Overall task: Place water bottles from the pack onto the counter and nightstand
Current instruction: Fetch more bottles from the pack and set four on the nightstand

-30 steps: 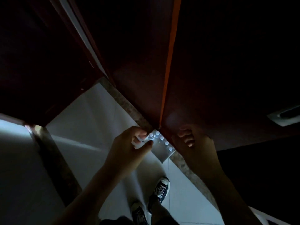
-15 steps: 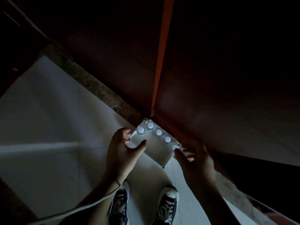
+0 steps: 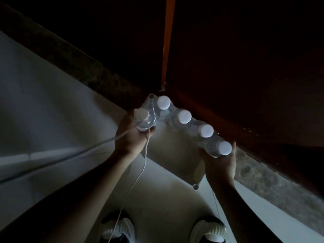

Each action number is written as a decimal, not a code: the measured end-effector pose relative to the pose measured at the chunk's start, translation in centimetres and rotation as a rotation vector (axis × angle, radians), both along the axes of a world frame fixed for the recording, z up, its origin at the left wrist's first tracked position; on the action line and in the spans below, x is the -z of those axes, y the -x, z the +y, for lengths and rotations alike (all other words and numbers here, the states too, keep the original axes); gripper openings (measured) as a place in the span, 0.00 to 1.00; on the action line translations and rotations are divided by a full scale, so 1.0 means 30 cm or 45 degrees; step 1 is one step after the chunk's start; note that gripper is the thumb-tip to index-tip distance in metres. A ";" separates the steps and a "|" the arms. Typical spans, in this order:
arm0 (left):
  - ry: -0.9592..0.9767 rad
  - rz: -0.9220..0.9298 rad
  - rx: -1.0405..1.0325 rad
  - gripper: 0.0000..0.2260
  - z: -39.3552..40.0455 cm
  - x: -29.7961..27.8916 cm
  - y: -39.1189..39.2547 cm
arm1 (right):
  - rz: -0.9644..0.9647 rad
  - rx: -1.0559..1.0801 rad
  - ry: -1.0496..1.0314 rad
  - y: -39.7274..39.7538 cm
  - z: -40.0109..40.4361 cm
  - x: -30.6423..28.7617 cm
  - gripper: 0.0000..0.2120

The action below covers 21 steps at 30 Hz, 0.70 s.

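The scene is dim. A shrink-wrapped pack of water bottles (image 3: 182, 125) with white caps sits on the pale floor against a dark wooden wall. My left hand (image 3: 131, 139) grips the bottle (image 3: 143, 118) at the pack's near left corner. At the pack's right end, my right hand (image 3: 219, 162) holds the last bottle (image 3: 223, 148) from below and the side. Several caps show in a row between the two hands. Clear wrap covers an open stretch of the pack in front of that row.
Dark wooden panels (image 3: 245, 67) with an orange strip (image 3: 168, 32) rise behind the pack. A speckled stone border (image 3: 263, 176) runs along the wall base. My two shoes (image 3: 208, 232) stand on the floor (image 3: 43, 111) below. A white cable (image 3: 138, 174) hangs past my left wrist.
The view has closed in on the pack. My left hand now wraps the corner bottle, and my right hand has slid under the right end bottle.
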<state>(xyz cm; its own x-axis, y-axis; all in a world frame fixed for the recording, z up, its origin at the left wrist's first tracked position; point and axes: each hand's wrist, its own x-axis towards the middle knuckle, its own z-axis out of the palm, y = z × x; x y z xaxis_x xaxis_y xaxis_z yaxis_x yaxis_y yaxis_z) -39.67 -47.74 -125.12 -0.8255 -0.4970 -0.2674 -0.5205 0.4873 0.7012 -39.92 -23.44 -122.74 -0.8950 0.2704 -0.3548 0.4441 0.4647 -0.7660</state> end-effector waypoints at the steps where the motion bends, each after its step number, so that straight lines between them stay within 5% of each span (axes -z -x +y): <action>1: 0.021 0.018 0.010 0.19 -0.003 0.006 0.003 | 0.002 0.002 -0.030 0.003 0.006 0.017 0.35; 6: 0.040 0.079 0.035 0.20 -0.019 -0.073 -0.011 | -0.038 -0.154 -0.252 -0.003 0.045 -0.018 0.34; 10: 0.068 0.119 0.058 0.21 -0.039 -0.333 -0.018 | -0.069 -0.252 -0.266 0.009 0.055 -0.244 0.32; 15: -0.123 0.218 0.079 0.23 -0.042 -0.908 0.026 | -0.060 -0.379 0.044 0.114 0.027 -0.783 0.32; 21: -0.360 0.552 0.107 0.19 0.044 -1.815 0.104 | 0.056 -0.630 0.390 0.259 -0.020 -1.693 0.29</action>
